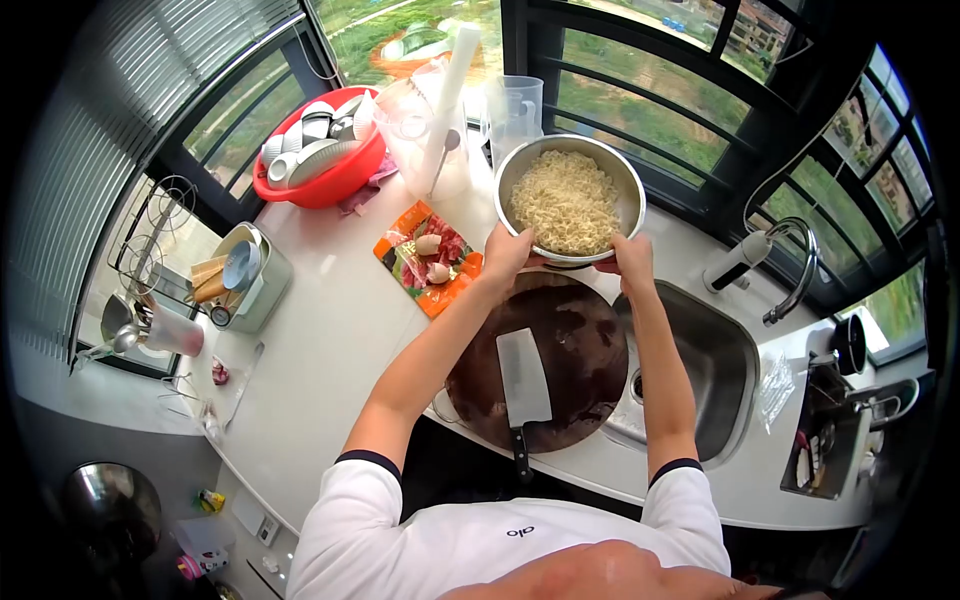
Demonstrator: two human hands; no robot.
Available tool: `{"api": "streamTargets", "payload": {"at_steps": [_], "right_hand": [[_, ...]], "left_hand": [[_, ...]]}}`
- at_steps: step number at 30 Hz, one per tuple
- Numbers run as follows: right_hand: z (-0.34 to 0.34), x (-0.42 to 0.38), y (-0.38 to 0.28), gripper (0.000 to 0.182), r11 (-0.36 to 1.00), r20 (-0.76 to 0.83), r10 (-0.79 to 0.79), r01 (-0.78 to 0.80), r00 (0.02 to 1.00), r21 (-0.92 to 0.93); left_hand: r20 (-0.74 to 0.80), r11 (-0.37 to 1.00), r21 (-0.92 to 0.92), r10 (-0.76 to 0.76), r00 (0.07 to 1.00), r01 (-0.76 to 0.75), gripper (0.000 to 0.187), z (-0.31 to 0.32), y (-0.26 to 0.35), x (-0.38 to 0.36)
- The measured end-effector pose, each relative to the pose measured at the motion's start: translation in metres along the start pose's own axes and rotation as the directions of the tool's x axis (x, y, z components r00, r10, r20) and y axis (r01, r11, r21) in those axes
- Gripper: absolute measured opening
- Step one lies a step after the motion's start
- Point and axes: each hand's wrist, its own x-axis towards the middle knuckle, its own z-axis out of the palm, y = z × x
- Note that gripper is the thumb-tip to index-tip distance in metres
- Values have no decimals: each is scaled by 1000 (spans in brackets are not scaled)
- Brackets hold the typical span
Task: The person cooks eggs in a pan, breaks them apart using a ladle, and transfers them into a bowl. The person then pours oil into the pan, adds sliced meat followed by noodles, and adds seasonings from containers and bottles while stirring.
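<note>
Both my hands hold a round metal bowl (636, 196) of pale, curly noodles (565, 203) above the back of the counter. My left hand (507, 255) grips its near left rim, fingers closed. At the near right rim, my right hand (630, 262) grips it too, with the fingers partly hidden beneath. Below the bowl lies a dark round board (585, 365), and on it a cleaver (524, 378) with its black handle towards me. An orange packet (408, 222) with garlic-like pieces (428, 245) on top lies left of the bowl.
A sink (705, 375) with a faucet (740, 262) is on the right. At the back left stand a red basin (325, 188) of dishes, a clear pitcher (515, 105) and a tall white roll (452, 110). Utensil holders (175, 330) stand at the far left.
</note>
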Motion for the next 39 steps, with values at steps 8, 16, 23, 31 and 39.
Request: {"api": "streamTargets", "payload": {"at_steps": [8, 16, 23, 31, 39], "right_hand": [[-11, -32, 19, 27, 999, -5, -33, 33, 999, -39], [46, -126, -15, 28, 996, 231, 38, -17, 972, -93], [202, -288, 24, 25, 987, 717, 26, 97, 697, -130], [358, -621, 84, 39, 914, 944, 316, 234, 96, -330], [419, -903, 169, 55, 915, 791, 397, 269, -465, -301]], "left_hand": [[-70, 981, -171, 85, 994, -96, 42, 3, -30, -44], [-94, 949, -316, -26, 995, -5, 59, -81, -30, -170], [-344, 697, -612, 191, 919, -374, 54, -207, -62, -402], [-837, 673, -452, -93, 539, -586, 51, -277, -97, -786], [-978, 643, -175, -199, 58, -745, 52, -296, -162, -1064]]}}
